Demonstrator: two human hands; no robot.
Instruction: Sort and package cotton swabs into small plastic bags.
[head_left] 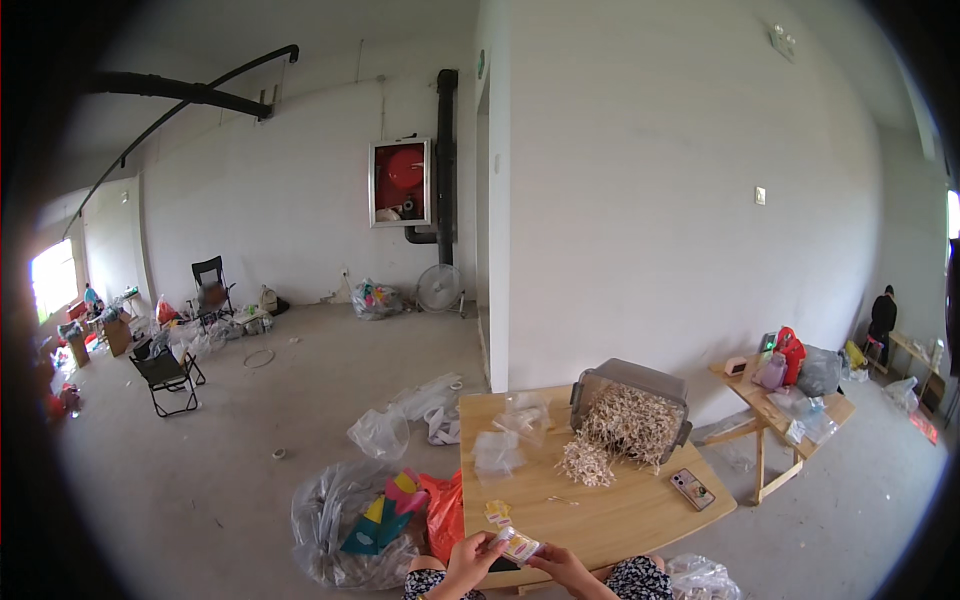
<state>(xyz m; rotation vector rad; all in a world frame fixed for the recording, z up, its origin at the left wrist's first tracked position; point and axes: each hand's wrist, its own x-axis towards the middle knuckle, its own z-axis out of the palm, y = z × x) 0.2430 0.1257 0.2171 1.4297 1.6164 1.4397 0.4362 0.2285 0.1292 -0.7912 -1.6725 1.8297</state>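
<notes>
Above the near edge of the wooden table point(610, 520), I hold a small flat white packet point(519, 545) with yellow and pink print. My left hand point(472, 560) grips its left end, and my right hand point(560, 566) has its fingers on the right end. Just beyond my left hand lie a few small yellow-and-white cards point(497, 513). A couple of loose thin sticks point(563, 500) rest farther in on the table. From a grey see-through bin point(640, 377) tipped on its side spills a heap of pale thin sticks point(628, 425) that look like cotton swabs.
A phone point(692, 489) lies at the table's right, and clear plastic bags point(497, 455) at its left. An orange bag point(443, 512) and a large clear sack point(335, 520) stand left of the table. A second table point(825, 410) is to the right; a person point(884, 315) stands far beyond.
</notes>
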